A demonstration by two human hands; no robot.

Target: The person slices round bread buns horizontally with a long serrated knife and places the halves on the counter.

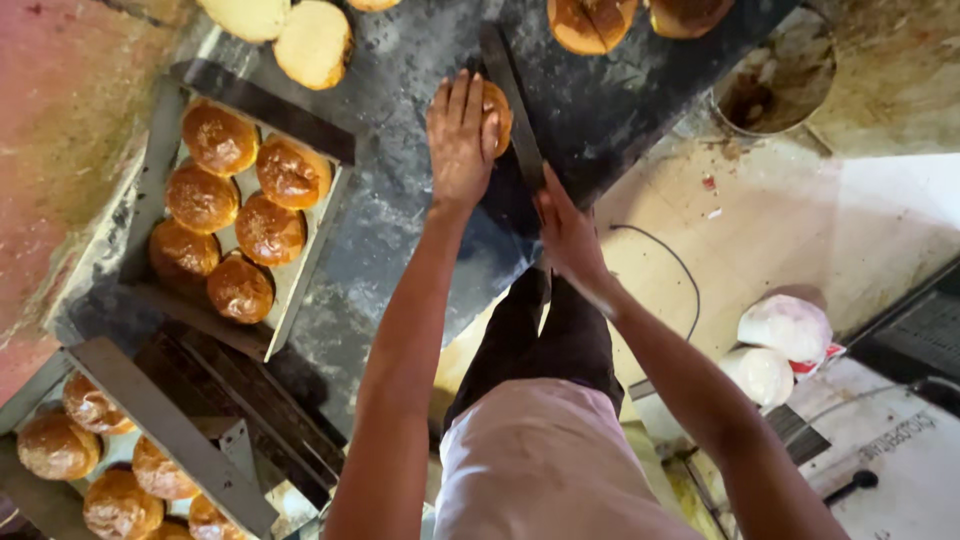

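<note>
My left hand [460, 135] lies flat, fingers together, on top of a browned round bun [497, 112] on the dark worktop [400, 210]. My right hand [568, 232] grips the handle end of a long dark knife [512, 100], whose blade runs along the right side of that bun. Most of the bun is hidden under my left palm.
A tray [310, 245] with several browned buns sits left on the worktop, another tray [170, 430] of buns below it. Pale bun halves [312, 42] and browned buns [590, 22] lie at the top. White bags [785, 328] and a cable [670, 255] are on the floor.
</note>
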